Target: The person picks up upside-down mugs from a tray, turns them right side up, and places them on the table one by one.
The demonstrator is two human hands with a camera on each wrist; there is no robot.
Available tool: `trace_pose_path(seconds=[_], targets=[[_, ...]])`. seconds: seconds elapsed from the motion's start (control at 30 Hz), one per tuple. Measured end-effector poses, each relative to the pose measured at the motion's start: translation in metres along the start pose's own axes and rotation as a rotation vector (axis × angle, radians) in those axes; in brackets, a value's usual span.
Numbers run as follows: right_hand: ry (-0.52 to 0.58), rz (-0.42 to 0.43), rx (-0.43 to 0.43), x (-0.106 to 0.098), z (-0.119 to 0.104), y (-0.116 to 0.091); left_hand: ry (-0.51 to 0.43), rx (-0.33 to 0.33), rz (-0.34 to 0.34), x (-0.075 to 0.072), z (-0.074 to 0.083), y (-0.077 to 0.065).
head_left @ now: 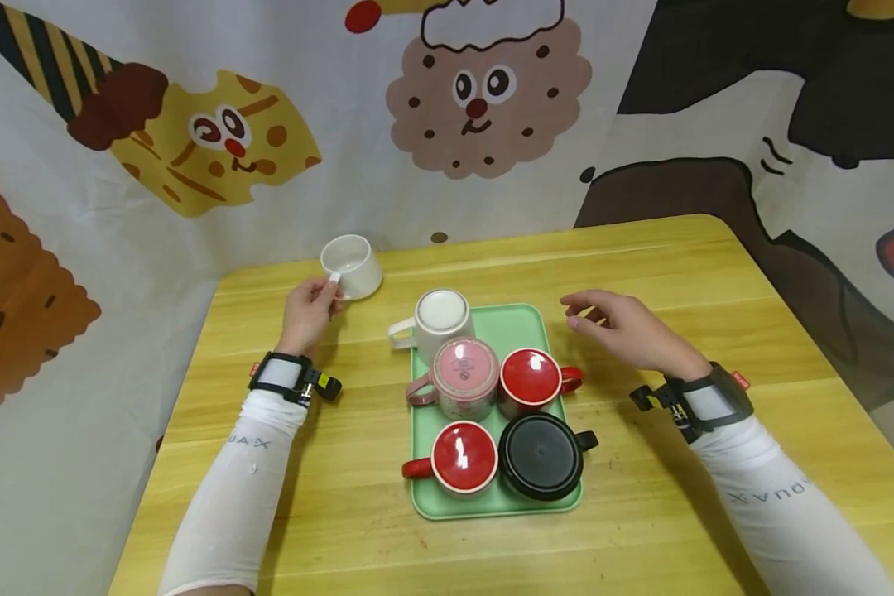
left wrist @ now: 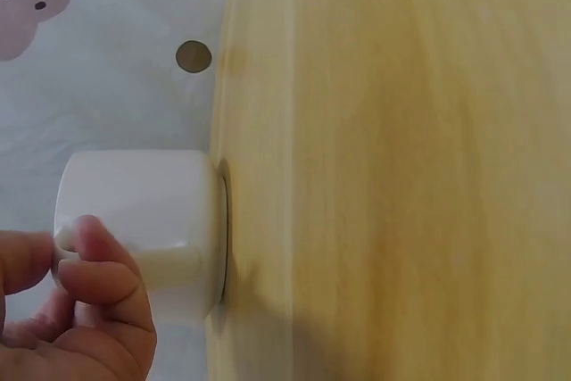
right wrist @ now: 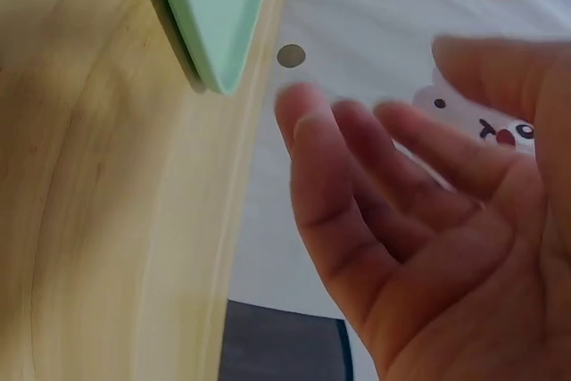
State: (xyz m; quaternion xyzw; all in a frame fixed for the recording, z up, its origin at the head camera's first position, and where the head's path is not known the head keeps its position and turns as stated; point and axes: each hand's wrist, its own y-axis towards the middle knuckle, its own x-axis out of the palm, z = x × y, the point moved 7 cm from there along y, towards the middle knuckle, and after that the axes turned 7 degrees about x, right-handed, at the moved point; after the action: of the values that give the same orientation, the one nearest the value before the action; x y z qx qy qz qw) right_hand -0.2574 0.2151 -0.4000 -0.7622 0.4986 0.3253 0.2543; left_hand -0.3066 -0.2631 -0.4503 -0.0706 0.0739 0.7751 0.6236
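At the back left of the table, my left hand [head_left: 310, 314] pinches the handle of a white mug [head_left: 361, 277]. The mug stands upright, mouth up; in the left wrist view the thumb and fingers close on its handle [left wrist: 169, 265]. My right hand [head_left: 626, 329] hovers to the right of the green tray [head_left: 510, 323], fingers loosely bent and holding nothing. Upside down on that tray are a cream-white mug [head_left: 443, 313], a pink mug [head_left: 463, 374], a red mug [head_left: 529, 377], another red mug [head_left: 463, 457] and a black mug [head_left: 542, 457].
The wooden table [head_left: 343, 513] carries the tray near its middle. Behind it hangs a cloth [head_left: 328, 99] printed with cartoon food, close to the table's back edge. Handles of the tray's mugs stick out past its left and right rims.
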Motion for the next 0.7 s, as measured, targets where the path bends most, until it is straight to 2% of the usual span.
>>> trace_pose_path(seconds=[0.2, 0.47, 0.6, 0.7], targets=[[-0.061, -0.090, -0.030, 0.001, -0.008, -0.018, 0.072, 0.072, 0.037, -0.007, 0.004, -0.003], [-0.120, -0.173, -0.063, 0.004, -0.023, -0.036, 0.193, 0.140, 0.138, -0.017, 0.027, -0.024], [-0.137, -0.217, -0.094, 0.012, -0.030, -0.042, 0.267, 0.256, 0.131, -0.012, 0.046, -0.038], [-0.132, -0.235, -0.117, 0.018, -0.032, -0.045, 0.307, 0.355, 0.095, -0.004, 0.060, -0.052]])
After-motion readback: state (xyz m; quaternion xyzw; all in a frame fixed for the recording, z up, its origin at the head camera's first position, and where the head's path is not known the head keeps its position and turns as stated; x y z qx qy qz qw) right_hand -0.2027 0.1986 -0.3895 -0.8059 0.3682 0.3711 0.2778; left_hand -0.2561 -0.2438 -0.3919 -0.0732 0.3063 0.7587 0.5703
